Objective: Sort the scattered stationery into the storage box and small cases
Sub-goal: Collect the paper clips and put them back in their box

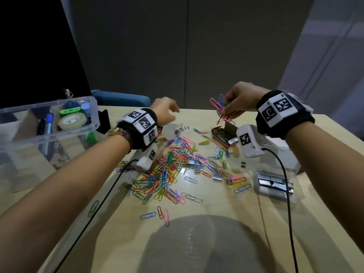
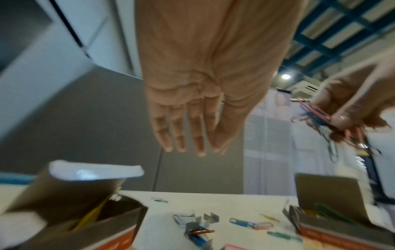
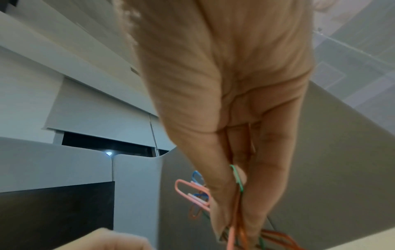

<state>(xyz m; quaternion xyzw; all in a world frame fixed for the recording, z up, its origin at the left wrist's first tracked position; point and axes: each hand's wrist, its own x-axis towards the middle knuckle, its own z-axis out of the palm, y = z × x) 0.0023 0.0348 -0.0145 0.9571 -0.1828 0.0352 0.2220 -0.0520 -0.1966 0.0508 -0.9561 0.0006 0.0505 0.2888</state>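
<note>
Pink, blue, green and orange paper clips (image 1: pixel 219 110) hang in a tangled bunch from the right hand (image 1: pixel 239 101), pinched between thumb and fingertips. Directly below that hand, a little nearer the person, sits a small cardboard case (image 1: pixel 223 135) with its flap standing open and clips already lying inside. The bunch dangles roughly upright, its long axis pointing down toward the case mouth, so the coming move looks like a short lowering and release, not a sideways carry. Some wires splay out to the left of the hand and could catch the flap or miss the opening.

Off to the left, the left hand (image 1: pixel 164 110) hovers with straight, relaxed fingers, holding nothing. Below it lies a second open case (image 2: pixel 85 218). The right hand is plainly the nearer one to the target case.

Closer to the person than both hands, a large heap of coloured clips (image 1: pixel 167 172) and loose staple strips (image 1: pixel 217 178) covers the worktop (image 1: pixel 122 223). Well left of the left hand stands the clear storage box (image 1: pixel 82 131), holding tape and markers.
</note>
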